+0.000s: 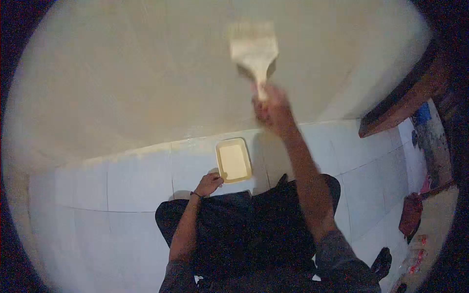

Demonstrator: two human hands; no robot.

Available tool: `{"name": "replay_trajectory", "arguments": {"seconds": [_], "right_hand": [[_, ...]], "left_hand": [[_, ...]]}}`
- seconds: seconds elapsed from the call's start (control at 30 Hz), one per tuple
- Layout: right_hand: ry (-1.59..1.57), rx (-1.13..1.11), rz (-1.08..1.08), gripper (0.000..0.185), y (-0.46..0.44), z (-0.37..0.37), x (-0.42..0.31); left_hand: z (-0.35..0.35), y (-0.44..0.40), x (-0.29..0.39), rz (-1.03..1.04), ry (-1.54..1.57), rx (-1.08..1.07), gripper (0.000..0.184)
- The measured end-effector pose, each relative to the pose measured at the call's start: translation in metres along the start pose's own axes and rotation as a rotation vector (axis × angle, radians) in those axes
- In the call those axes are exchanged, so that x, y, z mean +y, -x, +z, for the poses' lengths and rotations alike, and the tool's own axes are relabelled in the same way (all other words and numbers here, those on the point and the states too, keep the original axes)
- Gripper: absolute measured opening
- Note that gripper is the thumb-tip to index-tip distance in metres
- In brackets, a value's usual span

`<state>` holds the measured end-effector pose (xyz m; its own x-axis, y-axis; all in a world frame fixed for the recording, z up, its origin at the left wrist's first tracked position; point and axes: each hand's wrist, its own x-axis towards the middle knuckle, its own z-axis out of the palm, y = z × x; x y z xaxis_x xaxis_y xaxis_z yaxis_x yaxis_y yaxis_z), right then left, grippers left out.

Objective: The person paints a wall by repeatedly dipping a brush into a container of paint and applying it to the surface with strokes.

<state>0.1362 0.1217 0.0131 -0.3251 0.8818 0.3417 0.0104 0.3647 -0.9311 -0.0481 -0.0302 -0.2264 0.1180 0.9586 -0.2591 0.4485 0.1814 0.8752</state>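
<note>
My right hand (pixel 274 108) is wrapped round the handle of a wide, pale paintbrush (pixel 254 48). The brush is raised in front of the beige wall (pixel 146 73), bristles pointing up, slightly blurred by motion; I cannot tell if the bristles touch the wall. On the floor before my knees lies a shallow cream-yellow tray (pixel 218 152) with rounded corners. My left hand (pixel 210 184), a dark band at its wrist, is closed at the tray's near left corner, its fingertips on the rim.
White floor tiles (pixel 132 185) meet the wall, with yellowish smears along the joint. A brown wooden piece (pixel 395 110) juts in at the right. Further right are a dark red cloth-like item (pixel 410 215) and clear packaging with red marks (pixel 416 256).
</note>
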Motion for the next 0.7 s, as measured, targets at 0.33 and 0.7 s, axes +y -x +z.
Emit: {"name": "replay_trajectory", "arguments": {"seconds": [0.33, 0.7], "right_hand": [[-0.767, -0.016, 0.727, 0.022, 0.100, 0.031, 0.121], [-0.938, 0.137, 0.981, 0.022, 0.116, 0.022, 0.153]], "left_hand": [[-0.009, 0.008, 0.033, -0.204, -0.011, -0.052, 0.031], [-0.015, 0.011, 0.028, -0.209, 0.091, -0.111, 0.032]]}}
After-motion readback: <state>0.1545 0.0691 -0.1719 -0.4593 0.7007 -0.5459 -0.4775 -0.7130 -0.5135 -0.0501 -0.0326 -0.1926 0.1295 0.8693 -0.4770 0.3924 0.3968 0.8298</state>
